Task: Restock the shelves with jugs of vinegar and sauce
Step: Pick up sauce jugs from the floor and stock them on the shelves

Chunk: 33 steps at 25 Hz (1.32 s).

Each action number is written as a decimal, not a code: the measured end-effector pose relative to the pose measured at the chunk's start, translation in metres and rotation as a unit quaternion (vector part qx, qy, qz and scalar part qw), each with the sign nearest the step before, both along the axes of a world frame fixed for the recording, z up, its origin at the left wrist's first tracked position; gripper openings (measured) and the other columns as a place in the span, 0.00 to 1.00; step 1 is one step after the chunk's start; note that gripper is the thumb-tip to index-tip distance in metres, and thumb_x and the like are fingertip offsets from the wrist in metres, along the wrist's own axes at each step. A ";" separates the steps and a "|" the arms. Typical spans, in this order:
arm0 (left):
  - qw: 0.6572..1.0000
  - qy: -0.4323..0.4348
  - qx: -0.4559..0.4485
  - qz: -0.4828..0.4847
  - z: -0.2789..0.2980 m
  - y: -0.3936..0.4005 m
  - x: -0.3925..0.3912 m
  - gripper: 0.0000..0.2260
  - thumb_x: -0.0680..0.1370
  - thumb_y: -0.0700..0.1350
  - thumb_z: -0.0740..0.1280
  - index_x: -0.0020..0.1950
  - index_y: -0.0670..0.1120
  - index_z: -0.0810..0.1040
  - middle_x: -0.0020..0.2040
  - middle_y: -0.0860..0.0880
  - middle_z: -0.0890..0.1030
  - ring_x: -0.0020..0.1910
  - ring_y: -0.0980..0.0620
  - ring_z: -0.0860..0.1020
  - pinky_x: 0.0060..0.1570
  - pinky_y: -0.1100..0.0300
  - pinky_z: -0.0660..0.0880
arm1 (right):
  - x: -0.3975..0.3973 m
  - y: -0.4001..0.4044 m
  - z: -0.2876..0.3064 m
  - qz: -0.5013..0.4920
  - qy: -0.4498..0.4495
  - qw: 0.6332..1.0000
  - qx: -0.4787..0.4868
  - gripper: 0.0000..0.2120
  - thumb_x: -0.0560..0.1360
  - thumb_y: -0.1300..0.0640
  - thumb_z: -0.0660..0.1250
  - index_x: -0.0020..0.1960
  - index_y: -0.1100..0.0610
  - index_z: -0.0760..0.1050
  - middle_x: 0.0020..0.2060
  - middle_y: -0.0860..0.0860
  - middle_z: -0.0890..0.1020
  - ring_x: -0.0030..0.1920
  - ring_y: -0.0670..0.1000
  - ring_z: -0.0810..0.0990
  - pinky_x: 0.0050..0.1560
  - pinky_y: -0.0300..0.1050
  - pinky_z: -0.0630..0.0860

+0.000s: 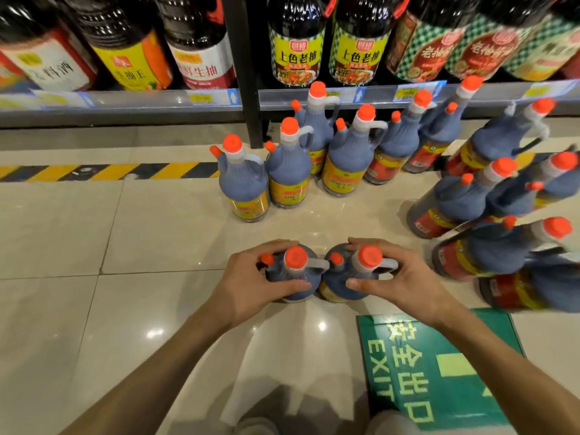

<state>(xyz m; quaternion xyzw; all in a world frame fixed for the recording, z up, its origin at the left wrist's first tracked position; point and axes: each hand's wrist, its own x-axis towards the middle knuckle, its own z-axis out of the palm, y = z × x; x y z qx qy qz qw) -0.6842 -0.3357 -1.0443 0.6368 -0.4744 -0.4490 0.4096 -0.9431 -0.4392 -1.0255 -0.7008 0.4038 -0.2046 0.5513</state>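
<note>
Two dark jugs w/ orange caps stand upright on the tiled floor [157, 230], near centre, touching side by side. Left hand [251, 281] wraps the left jug [293, 277]: fingers curled over its far shoulder, thumb across the near side. Right hand [405, 274] does the same on the right jug [348, 277], fingers round the far side, thumb on the near side by the handle. Both jugs sit on the floor, yellow labels just visible under the hands.

Farther back, a cluster of yellow-label jugs [288, 171] stands upright in front of the shelf post [243, 70]. Just right of them are red-label jugs [392, 152]. More red-label jugs [464, 202] crowd the right edge, looking tilted in the wide lens, some blurred.

Far side: the shelf [125, 102] w/ price tags along its rail carries large dark bottles [296, 42], labels yellow, white, red, green-check. A yellow-black hazard stripe [103, 172] runs along the floor at left. A green EXIT sticker [439, 372] lies near right, under the right forearm.
</note>
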 end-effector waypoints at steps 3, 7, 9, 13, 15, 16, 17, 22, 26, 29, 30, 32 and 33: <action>0.999 0.020 0.036 0.010 -0.008 0.008 0.002 0.37 0.58 0.58 0.84 0.64 0.73 0.74 0.62 0.66 0.81 0.64 0.64 0.78 0.58 0.70 0.76 | -0.003 0.008 -0.004 -0.006 -0.006 0.999 0.034 0.31 0.64 0.52 0.81 0.66 0.52 0.80 0.60 0.38 0.83 0.61 0.38 0.80 0.57 0.30 0.75; 0.991 0.101 0.093 -0.004 -0.025 0.015 0.000 0.42 0.61 0.53 0.83 0.73 0.54 0.72 0.68 0.52 0.80 0.69 0.52 0.77 0.69 0.51 0.75 | -0.005 0.023 -0.026 -0.040 -0.023 0.989 0.140 0.39 0.67 0.56 0.80 0.75 0.55 0.69 0.66 0.49 0.80 0.67 0.46 0.78 0.67 0.43 0.76; 0.988 0.114 0.106 0.000 -0.032 0.017 -0.003 0.40 0.64 0.53 0.82 0.73 0.49 0.72 0.67 0.50 0.81 0.68 0.50 0.79 0.69 0.46 0.75 | -0.003 0.030 -0.038 -0.047 -0.030 0.983 0.177 0.34 0.71 0.54 0.80 0.73 0.57 0.70 0.65 0.51 0.82 0.67 0.50 0.80 0.67 0.46 0.78; 0.987 0.125 0.106 0.002 -0.035 0.006 -0.002 0.38 0.64 0.53 0.80 0.70 0.46 0.70 0.66 0.49 0.81 0.66 0.51 0.79 0.64 0.53 0.78 | 0.003 0.019 -0.044 -0.067 -0.066 0.975 0.201 0.32 0.68 0.44 0.75 0.69 0.49 0.72 0.61 0.40 0.84 0.63 0.40 0.81 0.57 0.31 0.77; 0.983 0.154 0.097 0.016 -0.033 -0.012 -0.002 0.39 0.65 0.53 0.79 0.72 0.45 0.70 0.67 0.48 0.81 0.67 0.51 0.79 0.64 0.54 0.78 | 0.013 0.003 -0.047 -0.090 -0.091 0.971 0.199 0.31 0.70 0.44 0.73 0.71 0.49 0.72 0.63 0.42 0.84 0.65 0.43 0.81 0.61 0.36 0.77; 0.980 0.170 0.095 0.032 -0.031 -0.023 -0.003 0.39 0.65 0.54 0.78 0.73 0.46 0.70 0.67 0.49 0.81 0.67 0.52 0.79 0.63 0.56 0.78 | 0.019 -0.005 -0.050 -0.108 -0.102 0.968 0.202 0.31 0.72 0.45 0.73 0.72 0.51 0.72 0.65 0.46 0.84 0.66 0.47 0.81 0.64 0.42 0.77; 0.977 0.185 0.095 0.050 -0.029 -0.033 -0.004 0.39 0.65 0.55 0.78 0.74 0.47 0.70 0.67 0.50 0.81 0.66 0.53 0.80 0.62 0.57 0.78 | 0.026 -0.013 -0.053 -0.120 -0.113 0.965 0.206 0.29 0.74 0.47 0.71 0.73 0.53 0.72 0.65 0.49 0.84 0.66 0.51 0.82 0.64 0.48 0.78; 0.954 0.252 0.099 0.126 -0.032 -0.065 -0.009 0.34 0.66 0.59 0.75 0.71 0.50 0.76 0.58 0.50 0.87 0.57 0.50 0.85 0.51 0.58 0.82 | 0.053 -0.035 -0.061 -0.182 -0.145 0.941 0.246 0.31 0.72 0.38 0.71 0.71 0.51 0.76 0.60 0.55 0.86 0.59 0.57 0.86 0.50 0.47 0.84; 0.940 0.287 0.112 0.147 -0.024 -0.071 -0.016 0.33 0.67 0.59 0.75 0.71 0.52 0.77 0.59 0.50 0.86 0.56 0.48 0.86 0.50 0.56 0.82 | 0.059 -0.039 -0.052 -0.214 -0.147 0.928 0.266 0.29 0.73 0.37 0.69 0.69 0.50 0.78 0.59 0.55 0.86 0.57 0.58 0.87 0.48 0.47 0.85; 0.937 0.289 0.135 0.143 0.006 -0.060 -0.020 0.30 0.68 0.60 0.74 0.70 0.53 0.77 0.59 0.49 0.86 0.57 0.47 0.85 0.54 0.51 0.82 | 0.053 -0.031 -0.020 -0.216 -0.143 0.922 0.287 0.29 0.71 0.37 0.70 0.68 0.49 0.78 0.59 0.55 0.87 0.56 0.58 0.87 0.49 0.49 0.85; 0.935 0.290 0.141 0.145 0.024 -0.056 -0.021 0.29 0.70 0.59 0.74 0.69 0.53 0.78 0.59 0.49 0.86 0.57 0.47 0.86 0.55 0.50 0.82 | 0.050 -0.029 -0.002 -0.217 -0.143 0.920 0.294 0.30 0.70 0.36 0.71 0.67 0.49 0.79 0.58 0.55 0.87 0.56 0.58 0.87 0.51 0.52 0.84; 0.934 0.291 0.147 0.148 0.072 -0.050 -0.024 0.25 0.72 0.56 0.73 0.68 0.52 0.79 0.58 0.49 0.87 0.55 0.48 0.86 0.52 0.53 0.83 | 0.046 -0.024 0.046 -0.225 -0.142 0.917 0.298 0.31 0.67 0.36 0.73 0.66 0.49 0.80 0.59 0.54 0.87 0.57 0.58 0.86 0.58 0.57 0.81; 0.932 0.294 0.147 0.150 0.101 -0.048 -0.025 0.23 0.73 0.55 0.74 0.67 0.52 0.80 0.57 0.49 0.87 0.54 0.49 0.86 0.48 0.56 0.83 | 0.045 -0.023 0.075 -0.226 -0.138 0.918 0.296 0.32 0.67 0.36 0.74 0.67 0.50 0.80 0.59 0.55 0.86 0.58 0.58 0.86 0.61 0.59 0.80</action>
